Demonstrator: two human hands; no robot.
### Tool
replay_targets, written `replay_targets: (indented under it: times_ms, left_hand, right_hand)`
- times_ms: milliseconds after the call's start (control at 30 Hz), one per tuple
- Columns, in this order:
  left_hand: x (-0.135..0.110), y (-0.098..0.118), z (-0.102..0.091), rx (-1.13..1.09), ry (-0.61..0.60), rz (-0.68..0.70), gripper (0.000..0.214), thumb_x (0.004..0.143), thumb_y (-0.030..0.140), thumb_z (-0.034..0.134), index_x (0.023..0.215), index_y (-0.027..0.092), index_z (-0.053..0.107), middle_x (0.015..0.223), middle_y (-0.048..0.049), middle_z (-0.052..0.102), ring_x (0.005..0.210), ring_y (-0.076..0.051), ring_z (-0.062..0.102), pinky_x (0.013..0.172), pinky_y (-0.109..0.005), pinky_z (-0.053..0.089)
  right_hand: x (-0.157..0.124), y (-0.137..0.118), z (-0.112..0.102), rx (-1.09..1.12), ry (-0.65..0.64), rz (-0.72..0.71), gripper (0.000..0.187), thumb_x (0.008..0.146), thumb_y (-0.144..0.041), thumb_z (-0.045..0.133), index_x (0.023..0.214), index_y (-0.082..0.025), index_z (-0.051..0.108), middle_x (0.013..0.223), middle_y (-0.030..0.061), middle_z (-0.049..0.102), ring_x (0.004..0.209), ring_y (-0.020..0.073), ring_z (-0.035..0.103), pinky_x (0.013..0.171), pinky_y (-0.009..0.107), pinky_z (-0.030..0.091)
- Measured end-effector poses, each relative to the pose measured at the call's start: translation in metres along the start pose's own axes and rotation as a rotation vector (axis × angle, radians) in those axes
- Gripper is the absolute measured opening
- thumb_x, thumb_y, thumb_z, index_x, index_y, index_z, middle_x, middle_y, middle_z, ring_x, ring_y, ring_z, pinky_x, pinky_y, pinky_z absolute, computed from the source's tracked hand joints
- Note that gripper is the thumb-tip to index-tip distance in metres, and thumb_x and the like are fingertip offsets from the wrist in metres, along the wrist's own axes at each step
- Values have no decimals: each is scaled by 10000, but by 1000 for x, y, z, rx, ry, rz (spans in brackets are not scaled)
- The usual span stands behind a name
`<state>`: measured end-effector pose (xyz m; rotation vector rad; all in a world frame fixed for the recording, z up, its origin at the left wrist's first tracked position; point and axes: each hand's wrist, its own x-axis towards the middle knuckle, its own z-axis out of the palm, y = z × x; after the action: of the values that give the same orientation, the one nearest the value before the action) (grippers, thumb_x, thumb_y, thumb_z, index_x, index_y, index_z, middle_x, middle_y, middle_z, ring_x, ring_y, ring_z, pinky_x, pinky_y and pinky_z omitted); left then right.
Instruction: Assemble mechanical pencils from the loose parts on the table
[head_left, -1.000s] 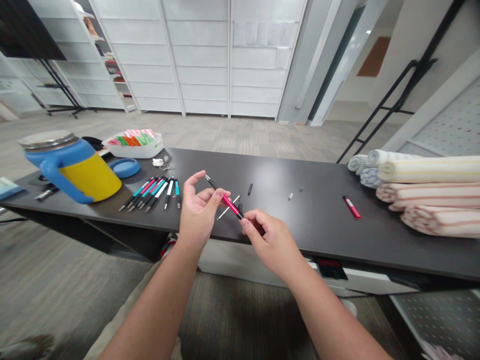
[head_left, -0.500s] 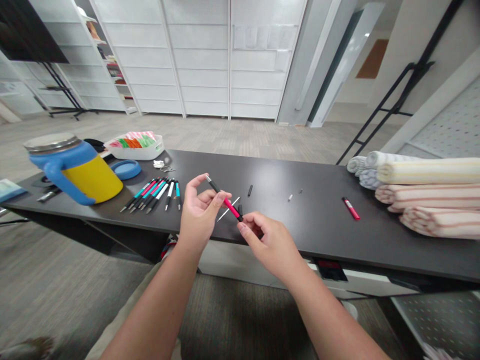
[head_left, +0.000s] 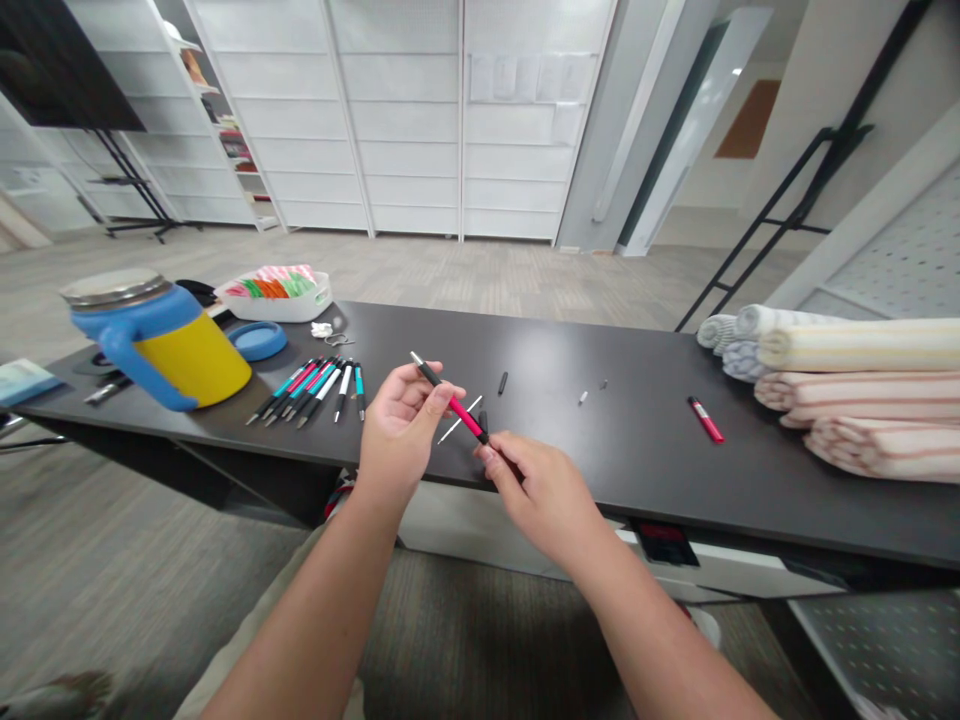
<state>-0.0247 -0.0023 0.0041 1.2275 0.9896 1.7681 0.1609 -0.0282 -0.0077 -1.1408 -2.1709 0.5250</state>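
A pink and black pen (head_left: 466, 414) with a silver tip slants between my hands above the table's front edge. My left hand (head_left: 401, 420) pinches it by its black grip, the tip pointing up and left. At the lower end, the fingertips of my right hand (head_left: 536, 485) close on the pen's black end. Just behind the pen lie a thin white refill-like stick (head_left: 451, 430) and a small black piece (head_left: 484, 418), partly hidden. Farther back on the tabletop are another short black piece (head_left: 503, 382), a little white piece (head_left: 583, 397) and a tiny grey bit (head_left: 604, 384).
Left of my hands lies a row of several pens (head_left: 307, 388), beside a blue and yellow mug (head_left: 169, 345) and a blue lid (head_left: 259, 340). Behind them stands a white basket (head_left: 311, 302) of colourful packets. A red marker (head_left: 706, 419) and rolled cloths (head_left: 862, 390) lie right on the dark table (head_left: 637, 450).
My left index finger has curled away from the pen's silver tip. The pen stays held in both hands, and the view has shifted slightly.
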Motion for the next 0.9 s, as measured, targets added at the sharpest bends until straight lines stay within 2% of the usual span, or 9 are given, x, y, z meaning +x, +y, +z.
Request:
replay_targets:
  times_ms: [233,367,467,567,633,733,800,900]
  left_hand:
    - [1,-8,-1,-114,-36,-56,407,890,378,818,1203,176,656,923,-69,789,822,-141,720,783,-239,556]
    - [5,-8,-3,-53,2,-21,432,921,399,777,1265,171,650,940,-79,784,820,-147,719,769,-249,563]
    - [11,0,-11,122,94,104,437,960,411,724,1319,176,641,973,-78,781,846,-156,725,785,-265,573]
    - [18,13,-27,463,119,315,364,989,370,677,1307,192,661,1094,-94,780,997,-201,735,911,-339,579]
    - [24,18,-40,783,-9,464,261,1006,315,634,1235,219,714,1176,-89,773,1080,-226,719,1022,-401,544]
    - [34,15,-60,1078,-347,586,278,1022,231,524,1172,225,757,1247,-92,763,1187,-263,684,1112,-470,491]
    - [40,7,-72,1175,-467,554,313,1006,210,490,1135,214,775,1246,-104,767,1163,-278,694,1093,-489,507]
    - [46,-3,-87,1285,-524,413,368,972,191,445,1093,203,792,1246,-127,765,1191,-296,685,1095,-504,508]
  right_hand:
    - [-1,0,-3,45,-33,-4,307,1101,-353,453,876,-229,620,766,-12,655,717,159,609,682,280,392]
    - [-1,-1,-3,70,-41,43,228,1085,-366,493,1026,-238,672,815,-10,703,721,160,626,680,279,406]
    - [-1,-3,-4,111,-23,91,225,1033,-388,595,1174,-236,680,783,-22,702,687,158,619,659,276,417]
    - [-1,-1,-9,131,43,106,242,1040,-406,573,1146,-228,698,756,-19,691,662,154,611,649,276,428]
    - [0,6,-18,72,126,113,254,1053,-411,537,1077,-229,713,793,1,709,699,162,632,673,283,439]
    - [0,28,-44,-164,308,176,281,1054,-394,502,993,-219,712,870,41,734,783,195,663,724,308,446]
    - [-5,49,-68,-383,437,285,275,1040,-379,496,1003,-208,708,916,74,740,822,233,670,742,339,445]
    - [-19,85,-105,-695,542,529,274,988,-360,532,1080,-179,716,1017,158,730,921,320,684,770,397,464]
